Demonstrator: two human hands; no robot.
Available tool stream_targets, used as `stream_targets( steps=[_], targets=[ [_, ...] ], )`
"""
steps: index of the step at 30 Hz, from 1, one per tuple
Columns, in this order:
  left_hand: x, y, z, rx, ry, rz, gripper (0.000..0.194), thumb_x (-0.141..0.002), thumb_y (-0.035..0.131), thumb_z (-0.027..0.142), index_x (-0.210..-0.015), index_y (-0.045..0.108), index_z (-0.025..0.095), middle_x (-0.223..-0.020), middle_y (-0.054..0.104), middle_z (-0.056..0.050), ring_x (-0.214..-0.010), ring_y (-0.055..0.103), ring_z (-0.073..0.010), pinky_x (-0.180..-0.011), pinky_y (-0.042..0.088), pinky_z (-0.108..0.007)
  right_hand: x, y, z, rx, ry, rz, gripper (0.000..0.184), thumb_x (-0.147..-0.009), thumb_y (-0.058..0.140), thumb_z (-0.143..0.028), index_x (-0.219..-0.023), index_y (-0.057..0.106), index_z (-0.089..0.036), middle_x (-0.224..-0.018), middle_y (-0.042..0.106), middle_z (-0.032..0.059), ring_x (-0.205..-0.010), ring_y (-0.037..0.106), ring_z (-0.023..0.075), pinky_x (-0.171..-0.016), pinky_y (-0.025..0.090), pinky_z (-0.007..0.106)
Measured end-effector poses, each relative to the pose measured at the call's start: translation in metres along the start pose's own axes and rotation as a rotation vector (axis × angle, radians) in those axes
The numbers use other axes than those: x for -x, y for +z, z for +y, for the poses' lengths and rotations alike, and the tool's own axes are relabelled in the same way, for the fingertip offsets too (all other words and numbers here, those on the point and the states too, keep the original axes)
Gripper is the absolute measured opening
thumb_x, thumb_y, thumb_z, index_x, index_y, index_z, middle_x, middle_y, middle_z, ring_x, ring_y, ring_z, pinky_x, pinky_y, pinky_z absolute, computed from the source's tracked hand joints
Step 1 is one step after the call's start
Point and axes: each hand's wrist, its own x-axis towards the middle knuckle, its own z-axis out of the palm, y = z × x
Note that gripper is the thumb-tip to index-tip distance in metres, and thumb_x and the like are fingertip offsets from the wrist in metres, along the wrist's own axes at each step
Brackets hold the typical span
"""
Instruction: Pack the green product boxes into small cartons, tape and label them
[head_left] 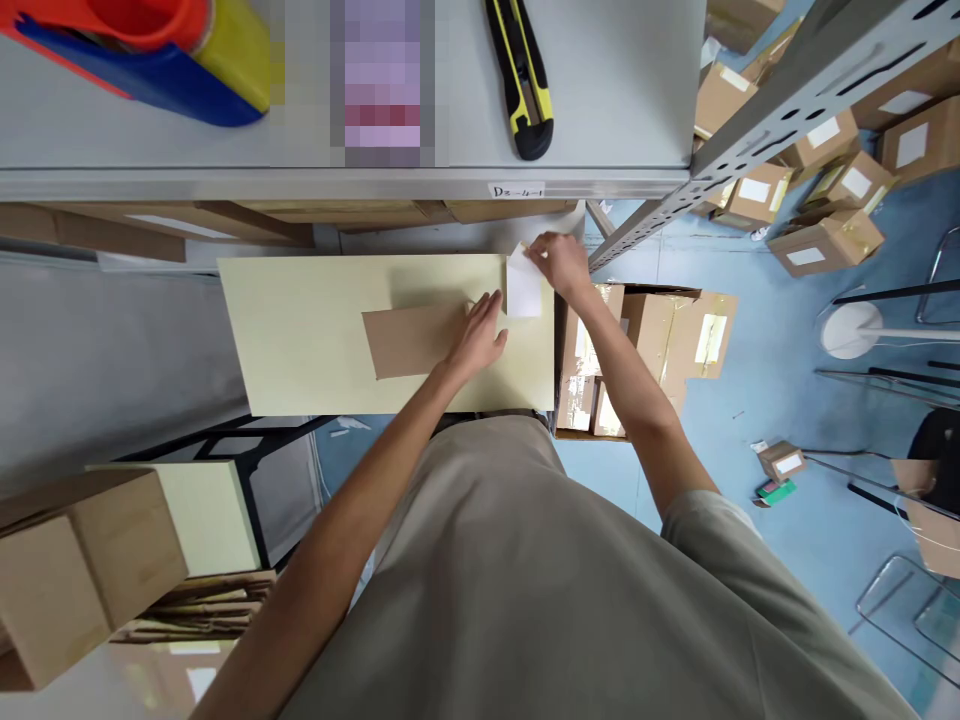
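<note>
A flat brown cardboard piece [409, 340] lies on a pale yellow board [300, 340] in front of me. My left hand [480, 335] rests flat on the cardboard's right end, fingers stretched out. My right hand [559, 262] is at the board's far right corner, pinching the top of a small white label [523, 288] that hangs over the board beside the cardboard.
A grey shelf [615, 90] above holds a yellow-black utility knife [523, 75] and a tape dispenser [150, 50]. An open carton [652, 340] of boxes stands right of the board. Small labelled boxes [825, 240] litter the blue floor. Cardboard boxes [75, 570] sit lower left.
</note>
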Motion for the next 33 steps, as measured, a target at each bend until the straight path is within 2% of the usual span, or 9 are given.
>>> stream_targets(
  steps=[3, 6, 11, 15, 21, 24, 28, 31, 33],
  targets=[
    [-0.052, 0.005, -0.006, -0.047, 0.069, -0.129, 0.084, -0.086, 0.077, 0.025, -0.165, 0.054, 0.007, -0.184, 0.039, -0.023, -0.176, 0.028, -0.0423, -0.146, 0.022, -0.056, -0.022, -0.020, -0.001, 0.019, 0.070, 0.094, 0.046, -0.120, 0.051, -0.048, -0.125, 0.082, -0.015, -0.127, 0.081, 0.0180, -0.126, 0.075, 0.0388, -0.112, 0.058, 0.059],
    [-0.092, 0.012, -0.013, -0.083, 0.047, -0.201, 0.088, -0.080, 0.086, 0.032, -0.158, 0.057, 0.002, -0.183, 0.036, -0.030, -0.175, 0.027, -0.0485, -0.145, 0.022, -0.058, -0.034, -0.027, -0.004, 0.047, 0.077, 0.086, 0.062, -0.124, 0.039, -0.053, -0.123, 0.080, -0.007, -0.122, 0.079, 0.0185, -0.129, 0.075, 0.0358, -0.115, 0.054, 0.055],
    [-0.125, 0.019, -0.025, -0.114, -0.011, -0.212, 0.096, -0.078, 0.092, 0.042, -0.158, 0.057, 0.002, -0.181, 0.037, -0.034, -0.173, 0.029, -0.0516, -0.141, 0.030, -0.063, -0.041, -0.018, -0.005, 0.057, 0.052, 0.079, 0.057, -0.121, 0.048, -0.056, -0.122, 0.080, -0.009, -0.122, 0.078, 0.0189, -0.127, 0.076, 0.0362, -0.112, 0.057, 0.057],
    [-0.136, 0.021, -0.028, -0.185, -0.067, -0.267, 0.099, -0.078, 0.093, 0.040, -0.160, 0.056, 0.000, -0.181, 0.034, -0.035, -0.173, 0.029, -0.0530, -0.139, 0.033, -0.067, -0.042, -0.016, -0.006, 0.036, 0.073, 0.055, 0.052, -0.120, 0.051, -0.055, -0.128, 0.078, -0.010, -0.129, 0.076, 0.0202, -0.132, 0.073, 0.0386, -0.115, 0.055, 0.063],
    [-0.137, 0.028, -0.024, -0.161, -0.068, -0.219, 0.106, -0.077, 0.094, 0.049, -0.162, 0.055, 0.001, -0.179, 0.038, -0.036, -0.170, 0.035, -0.0518, -0.138, 0.038, -0.063, -0.032, -0.032, -0.021, 0.078, 0.124, 0.014, 0.056, -0.124, 0.039, -0.046, -0.129, 0.076, -0.005, -0.130, 0.077, 0.0222, -0.131, 0.073, 0.0372, -0.116, 0.055, 0.055],
    [-0.136, 0.031, -0.019, -0.137, -0.093, -0.197, 0.110, -0.071, 0.098, 0.050, -0.161, 0.057, 0.002, -0.179, 0.038, -0.036, -0.168, 0.040, -0.0531, -0.137, 0.041, -0.062, -0.020, -0.041, -0.016, 0.079, 0.229, 0.137, 0.050, -0.123, 0.039, -0.042, -0.127, 0.078, -0.011, -0.127, 0.079, 0.0220, -0.125, 0.075, 0.0392, -0.112, 0.058, 0.058],
    [-0.138, 0.025, -0.004, -0.131, -0.119, -0.225, 0.114, -0.068, 0.100, 0.050, -0.160, 0.056, 0.000, -0.179, 0.036, -0.038, -0.168, 0.038, -0.0559, -0.136, 0.041, -0.065, 0.016, -0.046, -0.006, 0.008, 0.344, 0.391, 0.063, -0.124, 0.023, -0.046, -0.127, 0.077, -0.015, -0.129, 0.076, 0.0198, -0.122, 0.076, 0.0377, -0.106, 0.061, 0.057],
    [-0.136, 0.010, 0.015, -0.208, -0.235, -0.367, 0.109, -0.075, 0.095, 0.044, -0.164, 0.053, -0.001, -0.186, 0.022, -0.035, -0.174, 0.024, -0.0544, -0.139, 0.034, -0.063, 0.060, -0.041, -0.021, -0.082, 0.337, 0.534, 0.062, -0.124, 0.023, -0.053, -0.133, 0.075, -0.020, -0.132, 0.074, 0.0178, -0.127, 0.074, 0.0352, -0.105, 0.061, 0.052],
    [-0.125, -0.003, 0.026, -0.192, -0.237, -0.384, 0.097, -0.081, 0.089, 0.038, -0.164, 0.054, 0.001, -0.189, 0.019, -0.031, -0.176, 0.019, -0.0502, -0.142, 0.029, -0.057, 0.093, -0.033, -0.042, -0.200, 0.310, 0.596, 0.055, -0.122, 0.034, -0.056, -0.130, 0.077, -0.022, -0.131, 0.075, 0.0161, -0.126, 0.074, 0.0327, -0.104, 0.061, 0.048]
  ],
)
